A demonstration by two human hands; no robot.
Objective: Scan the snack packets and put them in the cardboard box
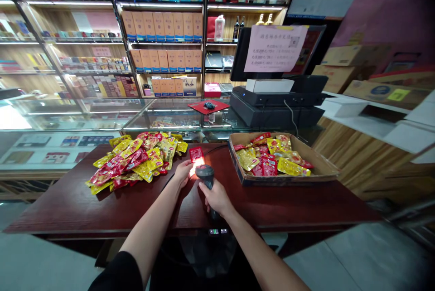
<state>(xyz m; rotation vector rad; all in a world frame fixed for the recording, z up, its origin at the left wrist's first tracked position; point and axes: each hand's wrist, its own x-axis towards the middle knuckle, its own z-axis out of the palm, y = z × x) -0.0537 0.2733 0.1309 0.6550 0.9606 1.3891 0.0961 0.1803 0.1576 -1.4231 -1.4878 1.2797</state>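
My right hand [217, 198] is wrapped round the handle of a dark barcode scanner [205, 171]. Bright light from the scanner falls on a small red snack packet [196, 154], which my left hand [183, 172] grips by its lower edge just above the table. To the left of that hand lies a loose heap of red and yellow snack packets [136, 159]. On the right stands a shallow cardboard box [288, 181] with several more red and yellow packets [268, 162] inside.
The dark red wooden table [84, 211] meets a glass display counter [163, 112] at its far side. A monitor with a paper notice [275, 48] stands behind the box. A mouse [209, 105] rests on a red mat [193, 107]. Shelves of boxed goods [166, 26] line the back wall.
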